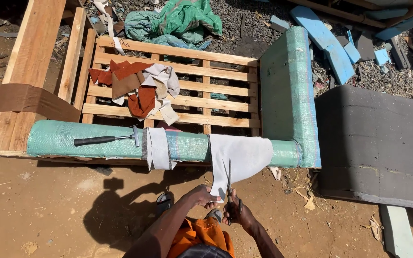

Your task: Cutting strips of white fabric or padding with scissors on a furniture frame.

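Right hand grips scissors — left hand holds white cloth.

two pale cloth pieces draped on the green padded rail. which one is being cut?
The wider white cloth on the right, nearest the corner: the left hand holds its lower edge and the right hand works scissors into it. The narrower strip beside the hammer hangs untouched.

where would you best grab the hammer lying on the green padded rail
Probably by the black handle, from above. The hammer lies flat along the top of the green padded rail, handle pointing left and metal head to the right beside a grey cloth strip. The handle is long, bare and clear of other things, so fingers can wrap it near its middle.
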